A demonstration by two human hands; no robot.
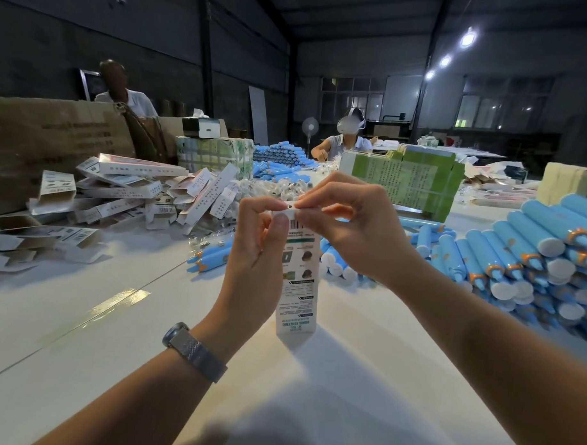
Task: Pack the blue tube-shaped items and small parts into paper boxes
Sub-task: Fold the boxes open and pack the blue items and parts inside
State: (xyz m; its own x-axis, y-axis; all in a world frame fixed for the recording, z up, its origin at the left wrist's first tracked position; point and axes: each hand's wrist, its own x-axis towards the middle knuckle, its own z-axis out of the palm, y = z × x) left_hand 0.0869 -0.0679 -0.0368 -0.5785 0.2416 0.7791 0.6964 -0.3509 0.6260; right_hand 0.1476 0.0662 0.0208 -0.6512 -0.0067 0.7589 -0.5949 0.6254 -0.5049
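A narrow paper box (298, 282) stands upright on the white table (122, 333), its lower end touching the surface and its printed face toward the camera. Both hands work at its upper end. The left hand (256, 251) wraps the upper part of the box, thumb along the face beside the barcode, fingertips pinching the top flap. The right hand (347, 224) pinches the same flap from the other side — thumb and forefinger meeting the left fingertips. A wristwatch (194, 350) sits on the left wrist.

Blue tubes (530, 260) lie stacked at the right, with more beyond the box. Flat, unfolded boxes (126, 196) are heaped at the left — small clear-wrapped parts (270, 188) lie behind the hands.
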